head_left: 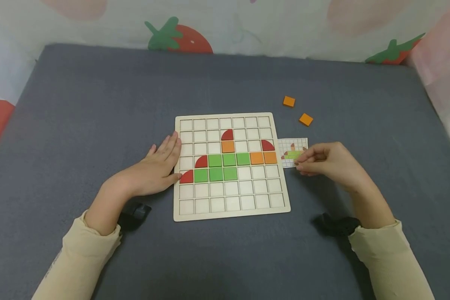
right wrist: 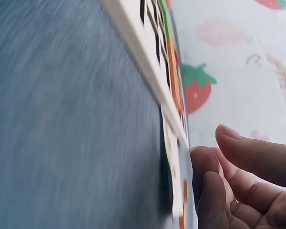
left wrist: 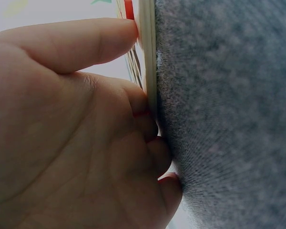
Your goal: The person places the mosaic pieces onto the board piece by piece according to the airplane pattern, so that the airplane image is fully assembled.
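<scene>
A square wooden grid board [head_left: 225, 204] lies on the table. In it sit several green square tiles [head_left: 215, 174], orange square tiles [head_left: 256, 158] and red quarter-round tiles [head_left: 201, 161]. My left hand [head_left: 150, 171] rests along the board's left edge with straight fingers; its thumb [left wrist: 100, 43] touches the rim. A small printed pattern card [head_left: 286, 146] pokes out from the board's right side. Over the card's right part hovers my right hand [head_left: 331, 162], fingers loosely curled. In the right wrist view its fingertips [right wrist: 205, 164] are just above the card, with nothing visible between them.
Two loose orange tiles, one nearer the back [head_left: 289, 101] and one closer to the card [head_left: 306, 119], lie beyond the board's right corner. A grey cloth [head_left: 97, 91] covers the table. A strawberry-print curtain [head_left: 277, 29] hangs behind its far edge.
</scene>
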`<move>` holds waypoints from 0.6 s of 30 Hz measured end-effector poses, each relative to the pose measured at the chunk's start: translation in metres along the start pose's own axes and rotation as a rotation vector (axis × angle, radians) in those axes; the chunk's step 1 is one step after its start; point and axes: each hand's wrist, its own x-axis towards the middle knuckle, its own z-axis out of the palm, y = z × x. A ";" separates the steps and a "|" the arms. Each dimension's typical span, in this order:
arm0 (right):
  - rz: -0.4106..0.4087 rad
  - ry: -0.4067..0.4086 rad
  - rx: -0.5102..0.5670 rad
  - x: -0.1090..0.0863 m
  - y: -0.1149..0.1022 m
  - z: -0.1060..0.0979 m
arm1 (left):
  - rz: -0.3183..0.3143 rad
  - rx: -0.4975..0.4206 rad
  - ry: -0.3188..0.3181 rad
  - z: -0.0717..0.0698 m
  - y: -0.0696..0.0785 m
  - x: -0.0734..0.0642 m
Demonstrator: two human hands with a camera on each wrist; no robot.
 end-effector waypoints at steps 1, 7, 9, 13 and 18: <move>-0.001 0.011 -0.013 -0.002 0.004 -0.004 | 0.000 0.002 -0.001 0.000 0.000 0.000; 0.047 0.057 -0.086 -0.018 0.024 -0.025 | 0.005 0.009 -0.005 0.000 -0.001 0.002; 0.069 0.067 -0.108 -0.024 0.029 -0.032 | 0.006 0.008 -0.006 0.000 -0.001 0.002; 0.086 0.086 -0.102 -0.032 0.038 -0.042 | 0.000 0.003 -0.007 0.000 -0.002 0.001; 0.093 0.096 -0.071 -0.046 0.050 -0.056 | -0.002 0.004 -0.009 0.000 -0.002 0.001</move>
